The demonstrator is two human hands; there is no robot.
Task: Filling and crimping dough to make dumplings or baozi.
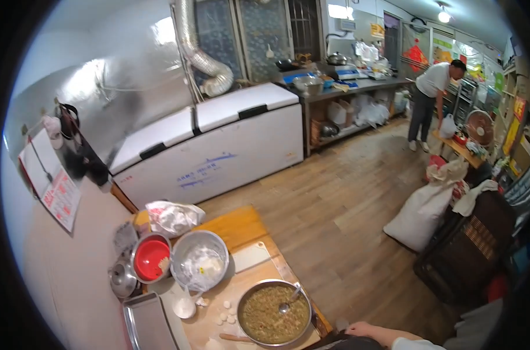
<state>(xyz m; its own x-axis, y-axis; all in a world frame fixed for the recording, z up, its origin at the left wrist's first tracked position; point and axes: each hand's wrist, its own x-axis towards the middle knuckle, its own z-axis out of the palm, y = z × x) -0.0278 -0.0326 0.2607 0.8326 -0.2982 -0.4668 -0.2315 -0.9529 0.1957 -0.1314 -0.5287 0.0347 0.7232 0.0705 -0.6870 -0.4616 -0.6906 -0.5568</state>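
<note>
At the bottom edge, my right hand [359,329] lies just off the table's right corner, beside dark cloth; its fingers are partly hidden, and I cannot tell whether it holds anything. My left hand is out of view. Before me on the wooden table stands a wide metal bowl of chopped filling [271,321] with a metal spoon [284,307] resting in it. A rolling pin [235,337] lies against the bowl's left side. Several small dough pieces [223,317] sit on the board, near a small white bowl of flour [185,308].
Farther back are a metal basin with a plastic bag [199,264], a red bowl [151,258], a white cutting board [251,257] and a metal tray [149,323]. A chest freezer [216,162] lines the wall. Another person [432,89] bends over a low table; a white sack [422,214] leans right.
</note>
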